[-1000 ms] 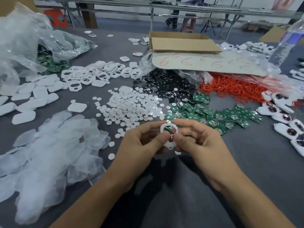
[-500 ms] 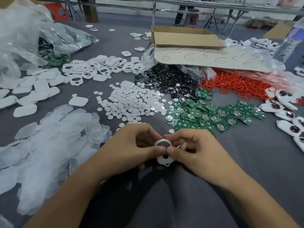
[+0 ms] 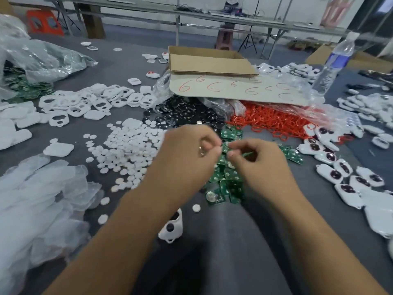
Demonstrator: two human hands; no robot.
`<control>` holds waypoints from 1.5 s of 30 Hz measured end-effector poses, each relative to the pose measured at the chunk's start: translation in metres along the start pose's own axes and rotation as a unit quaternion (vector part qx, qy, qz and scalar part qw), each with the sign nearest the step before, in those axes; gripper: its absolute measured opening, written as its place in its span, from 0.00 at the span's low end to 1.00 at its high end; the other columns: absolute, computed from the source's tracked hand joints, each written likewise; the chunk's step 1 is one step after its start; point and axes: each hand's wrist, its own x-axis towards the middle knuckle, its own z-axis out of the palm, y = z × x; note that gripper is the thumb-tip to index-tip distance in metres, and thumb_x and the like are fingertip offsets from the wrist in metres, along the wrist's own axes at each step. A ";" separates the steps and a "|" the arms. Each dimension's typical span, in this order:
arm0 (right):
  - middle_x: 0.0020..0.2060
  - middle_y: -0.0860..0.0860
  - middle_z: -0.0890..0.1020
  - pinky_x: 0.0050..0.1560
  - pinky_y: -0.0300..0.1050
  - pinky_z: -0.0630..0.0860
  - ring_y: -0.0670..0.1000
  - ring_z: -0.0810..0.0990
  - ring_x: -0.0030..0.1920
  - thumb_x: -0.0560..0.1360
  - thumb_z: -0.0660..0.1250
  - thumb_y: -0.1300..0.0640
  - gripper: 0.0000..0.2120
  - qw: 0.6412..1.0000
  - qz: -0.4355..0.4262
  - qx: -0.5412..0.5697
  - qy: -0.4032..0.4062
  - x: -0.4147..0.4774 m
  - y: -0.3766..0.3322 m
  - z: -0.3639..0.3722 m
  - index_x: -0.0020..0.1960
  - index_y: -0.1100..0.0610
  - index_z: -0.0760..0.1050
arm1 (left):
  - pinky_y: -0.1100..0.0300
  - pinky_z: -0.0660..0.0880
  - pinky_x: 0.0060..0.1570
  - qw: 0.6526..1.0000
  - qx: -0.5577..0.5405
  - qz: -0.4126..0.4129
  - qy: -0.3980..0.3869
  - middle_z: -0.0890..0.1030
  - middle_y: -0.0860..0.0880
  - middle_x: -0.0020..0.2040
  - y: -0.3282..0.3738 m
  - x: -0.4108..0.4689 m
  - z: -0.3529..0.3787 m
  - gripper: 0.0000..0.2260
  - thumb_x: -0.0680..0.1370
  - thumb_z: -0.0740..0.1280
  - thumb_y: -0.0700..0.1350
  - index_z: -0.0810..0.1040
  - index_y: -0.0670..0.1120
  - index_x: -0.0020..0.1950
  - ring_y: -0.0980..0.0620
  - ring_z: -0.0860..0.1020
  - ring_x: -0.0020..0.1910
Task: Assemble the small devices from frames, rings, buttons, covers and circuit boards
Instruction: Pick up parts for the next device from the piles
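Note:
My left hand (image 3: 187, 154) and my right hand (image 3: 261, 162) hover close together over the pile of green circuit boards (image 3: 225, 182). The right thumb and forefinger pinch a green circuit board (image 3: 225, 147) that the left fingertips also touch. The left fingers are curled, with something small and shiny (image 3: 201, 150) among them; motion blur hides what it is. A white frame (image 3: 170, 228) with a dark round part in it lies on the grey cloth beside my left forearm. White round buttons (image 3: 127, 145), black discs (image 3: 187, 113) and red rings (image 3: 272, 120) lie behind the hands.
Empty white frames (image 3: 85, 101) and white covers (image 3: 17, 122) lie at the left, clear plastic pieces (image 3: 38, 199) at the near left. Assembled white devices (image 3: 344, 177) line the right. A cardboard box (image 3: 208, 62) and a water bottle (image 3: 333, 62) stand behind.
The white frame that both hands held now lies on the cloth by my left forearm. Both hands have moved forward onto the circuit board pile.

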 end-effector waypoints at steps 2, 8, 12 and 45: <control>0.41 0.48 0.86 0.49 0.44 0.80 0.48 0.83 0.42 0.75 0.71 0.56 0.07 0.995 0.032 -0.076 0.048 0.028 0.012 -0.011 0.52 0.52 0.85 | 0.65 0.78 0.47 0.999 0.020 -0.012 -0.041 0.84 0.54 0.45 0.016 0.038 0.038 0.04 0.78 0.71 0.43 0.85 0.50 0.51 0.59 0.80 0.41; 0.54 0.55 0.86 0.59 0.52 0.77 0.59 0.81 0.57 0.74 0.68 0.56 0.13 0.971 0.082 -0.205 0.095 0.100 0.052 -0.025 0.57 0.52 0.85 | 0.54 0.76 0.53 0.982 0.153 0.044 -0.105 0.82 0.41 0.57 0.025 0.126 0.132 0.12 0.80 0.62 0.34 0.80 0.41 0.60 0.41 0.80 0.57; 0.52 0.56 0.85 0.56 0.52 0.72 0.63 0.80 0.58 0.75 0.68 0.56 0.11 0.957 0.086 -0.275 0.045 0.128 0.065 -0.020 0.53 0.47 0.85 | 0.49 0.76 0.57 0.957 0.238 0.072 -0.151 0.81 0.38 0.58 0.010 0.160 0.155 0.11 0.81 0.60 0.33 0.79 0.38 0.60 0.38 0.79 0.60; 0.36 0.61 0.83 0.41 0.37 0.79 0.58 0.81 0.35 0.77 0.70 0.68 0.10 0.949 -0.042 0.276 -0.144 -0.060 -0.033 0.060 0.47 0.54 0.84 | 0.62 0.80 0.47 0.970 -0.228 -0.081 -0.015 0.87 0.52 0.42 -0.072 -0.065 -0.033 0.04 0.79 0.72 0.41 0.85 0.49 0.47 0.54 0.86 0.44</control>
